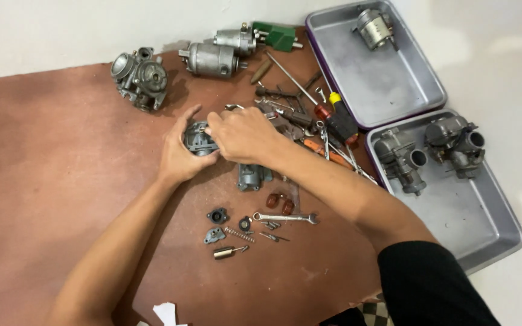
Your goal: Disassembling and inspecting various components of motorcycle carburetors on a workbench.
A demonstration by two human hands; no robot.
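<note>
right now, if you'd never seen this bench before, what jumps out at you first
First, the two hands meeting mid-mat: the left hand cups a small grey carburetor part while the right hand works at its top. Next, the two metal trays at the right, the nearer one holding two carburetors. Then a scatter of small parts near a little spanner in front of the hands, and a heap of tools just behind them.

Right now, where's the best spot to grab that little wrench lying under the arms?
Probably the thin middle bar of the wrench, pinched from above. It lies flat on the brown mat, pointing left-right, with a wider head at each end. The middle is bare, while small screws sit close under its left end.
</note>
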